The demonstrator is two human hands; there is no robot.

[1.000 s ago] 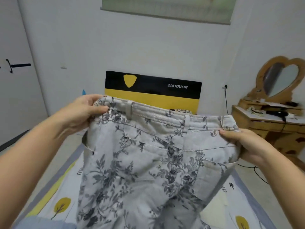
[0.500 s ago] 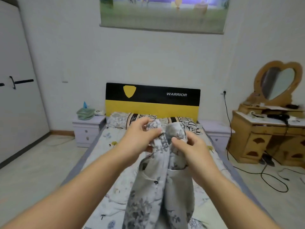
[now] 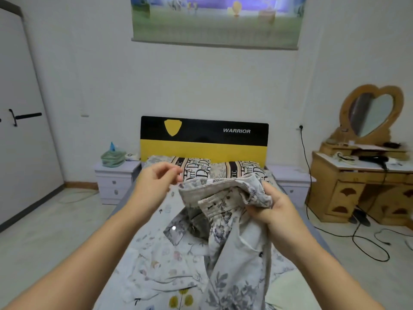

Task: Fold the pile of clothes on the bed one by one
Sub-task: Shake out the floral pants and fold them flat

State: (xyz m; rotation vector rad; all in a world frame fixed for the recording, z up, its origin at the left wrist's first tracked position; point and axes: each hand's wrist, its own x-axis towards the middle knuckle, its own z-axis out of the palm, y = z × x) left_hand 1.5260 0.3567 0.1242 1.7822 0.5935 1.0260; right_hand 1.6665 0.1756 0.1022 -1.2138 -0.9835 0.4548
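At the far left stands a white wardrobe door with a black handle (image 3: 24, 116), and next to the bed a pale lilac bedside cabinet (image 3: 115, 180) carries a bundled green cloth (image 3: 112, 156). The left hand (image 3: 154, 182) hovers over the bed, apart from the garment, its fingers loosely curled and holding nothing. Behind it rises a black and yellow headboard lettered WARRIOR (image 3: 204, 139), with patterned pillows (image 3: 201, 170) at its foot and a long landscape wall hanging (image 3: 216, 19) above. The bed with a pale floral sheet (image 3: 156, 262) runs down the middle. Over it hang the grey-white floral trousers (image 3: 237, 260), folded lengthwise so the waistband (image 3: 214, 193) is doubled at the top, the legs dropping toward the lower edge of the view. The right hand (image 3: 271, 212) grips the bunched waistband at its right end, fingers curled round the fabric. At the far right a light wooden dressing counter (image 3: 357, 184) bears a heart-shaped mirror (image 3: 372, 113) and a black hair dryer (image 3: 375, 159); black cables (image 3: 362, 240) trail over the floor.
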